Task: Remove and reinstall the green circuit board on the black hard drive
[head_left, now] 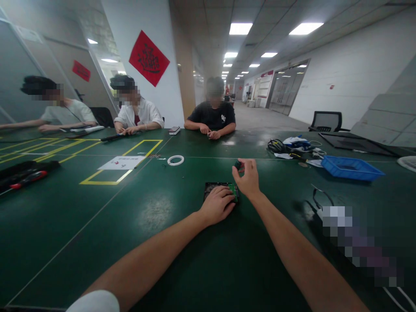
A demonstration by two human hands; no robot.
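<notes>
A hard drive [211, 189] lies on the green table [156, 255] in front of me, its dark casing and green circuit board partly showing. My left hand [218, 203] is laid over it from the near side, fingers curved across the top and thumb at the near edge. Much of the drive is hidden under that hand. Just to the right and raised above the table, my right hand [248, 177] pinches a small dark cylindrical object [238, 165] between thumb and fingers. Its exact kind is too small to make out.
A blue tray [352, 168] stands at the right, beside tangled cables [276, 146]. A blurred-out long object [357, 242] lies nearer on the right. Left are a white ring [175, 160], a paper sheet [121, 163] and a red-handled tool [29, 179]. Three people sit across the table.
</notes>
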